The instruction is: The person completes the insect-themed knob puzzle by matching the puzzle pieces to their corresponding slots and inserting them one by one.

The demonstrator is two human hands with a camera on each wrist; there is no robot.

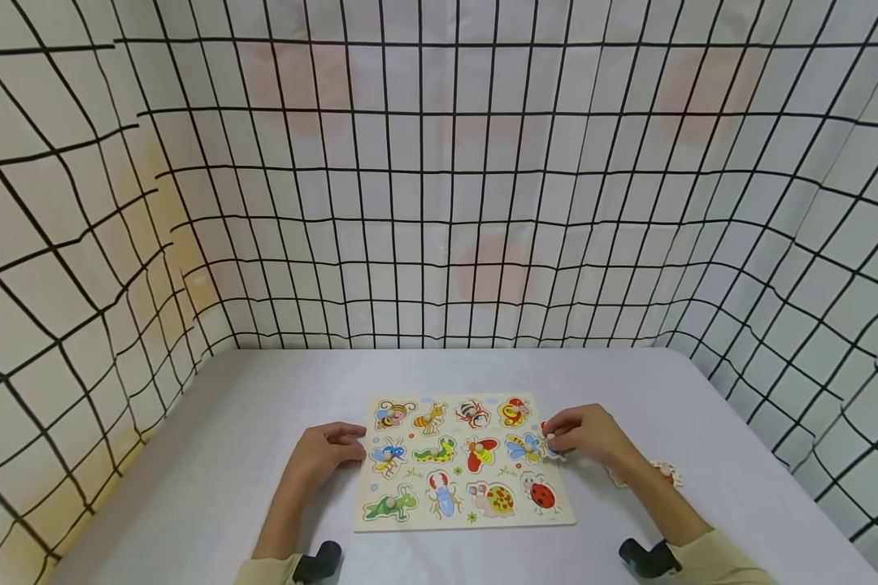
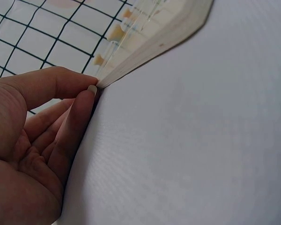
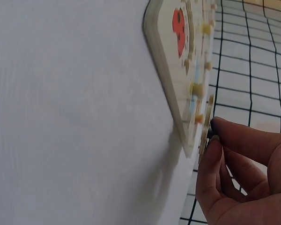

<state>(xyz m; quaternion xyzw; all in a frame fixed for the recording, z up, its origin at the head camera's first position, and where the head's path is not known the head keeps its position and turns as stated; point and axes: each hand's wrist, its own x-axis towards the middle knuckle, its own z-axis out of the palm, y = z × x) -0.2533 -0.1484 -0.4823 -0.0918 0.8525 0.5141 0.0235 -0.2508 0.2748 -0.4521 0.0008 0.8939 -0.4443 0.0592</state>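
A wooden knob puzzle board (image 1: 410, 526) with printed insects lies flat on the table. My left hand (image 1: 322, 455) is at its left edge; in the left wrist view the thumb and a finger (image 2: 79, 112) pinch the board's edge near a corner. My right hand (image 1: 593, 432) pinches a puzzle piece (image 1: 554, 448) by its knob, at the board's right edge beside the blue-winged dragonfly (image 1: 523, 447). In the right wrist view this held piece (image 3: 207, 136) is seen edge-on, raised off the table. Fingers cover most of its picture, so its kind cannot be told.
Loose puzzle pieces (image 1: 667, 473) lie on the table to the right, partly hidden by the right forearm. At the board's lower right, the ladybug (image 1: 540, 493) shows no knob. White walls with a black grid (image 1: 449, 203) enclose the table on the back and sides.
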